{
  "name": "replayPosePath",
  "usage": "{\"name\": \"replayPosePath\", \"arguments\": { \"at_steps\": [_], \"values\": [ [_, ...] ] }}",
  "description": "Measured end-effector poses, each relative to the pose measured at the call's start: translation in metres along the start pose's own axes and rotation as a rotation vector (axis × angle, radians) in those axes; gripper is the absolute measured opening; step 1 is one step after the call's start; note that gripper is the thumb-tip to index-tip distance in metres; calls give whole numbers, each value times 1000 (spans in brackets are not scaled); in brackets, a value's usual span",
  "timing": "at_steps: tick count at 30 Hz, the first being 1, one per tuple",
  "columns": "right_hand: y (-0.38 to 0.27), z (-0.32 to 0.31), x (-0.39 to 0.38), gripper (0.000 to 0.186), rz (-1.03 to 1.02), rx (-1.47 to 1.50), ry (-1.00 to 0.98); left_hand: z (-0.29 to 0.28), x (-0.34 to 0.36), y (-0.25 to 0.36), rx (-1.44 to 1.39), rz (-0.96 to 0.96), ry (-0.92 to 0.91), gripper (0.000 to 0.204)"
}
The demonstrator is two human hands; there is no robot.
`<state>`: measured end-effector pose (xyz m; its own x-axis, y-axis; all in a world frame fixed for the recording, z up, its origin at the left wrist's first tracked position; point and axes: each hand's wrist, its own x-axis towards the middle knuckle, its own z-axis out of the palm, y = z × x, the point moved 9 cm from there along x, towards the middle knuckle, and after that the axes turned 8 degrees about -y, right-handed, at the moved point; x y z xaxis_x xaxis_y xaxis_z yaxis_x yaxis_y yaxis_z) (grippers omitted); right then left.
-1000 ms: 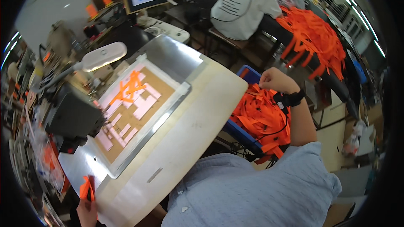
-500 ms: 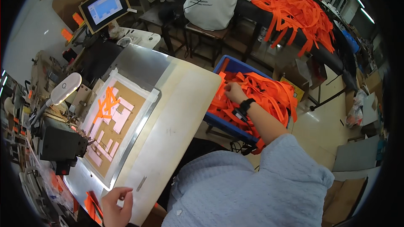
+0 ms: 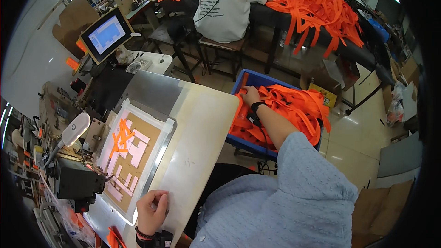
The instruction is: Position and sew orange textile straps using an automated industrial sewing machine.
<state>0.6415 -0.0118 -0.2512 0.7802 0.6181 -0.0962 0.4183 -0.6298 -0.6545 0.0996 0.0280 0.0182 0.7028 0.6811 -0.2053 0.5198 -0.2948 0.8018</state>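
Observation:
My right hand [image 3: 251,95] reaches into a blue bin [image 3: 242,73] heaped with bright orange straps [image 3: 294,105]. Its fingers are bent and closed on an orange strap among the pile, and the fingertips are partly hidden. My left hand [image 3: 153,209] rests over the near part of the pale worktable [image 3: 195,131], fingers curled in with the thumb close to them and nothing visible between. Beside it lies a framed brown template [image 3: 149,133] with pink pads [image 3: 139,153]. Several short orange strips [image 3: 122,138] lie crossed on the pads.
A sewing machine head [image 3: 76,179] with a lit lamp [image 3: 76,129] stands left of the template. A screen [image 3: 105,34] is behind it. Ahead, a person in a white shirt [image 3: 225,9] sits at a dark table piled with orange straps [image 3: 317,9].
My left hand has moved up and right over the table edge, its fingers more curled. My right hand has shifted slightly left in the bin. The whole view has tilted a little.

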Motion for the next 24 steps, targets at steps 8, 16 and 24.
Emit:
{"name": "replayPosePath", "arguments": {
  "at_steps": [8, 16, 24],
  "values": [
    [9, 1, 0, 38, -43, -120, 98, 3, 3, -5, -23, 26, -14, 10],
    [5, 2, -8, 35, 23, -119, 111, 3, 1, -8, -43, 31, -8, 9],
    [-9, -5, -10, 27, -103, -197, 195, 2, 1, -10, -33, 29, -11, 10]
  ]
}}
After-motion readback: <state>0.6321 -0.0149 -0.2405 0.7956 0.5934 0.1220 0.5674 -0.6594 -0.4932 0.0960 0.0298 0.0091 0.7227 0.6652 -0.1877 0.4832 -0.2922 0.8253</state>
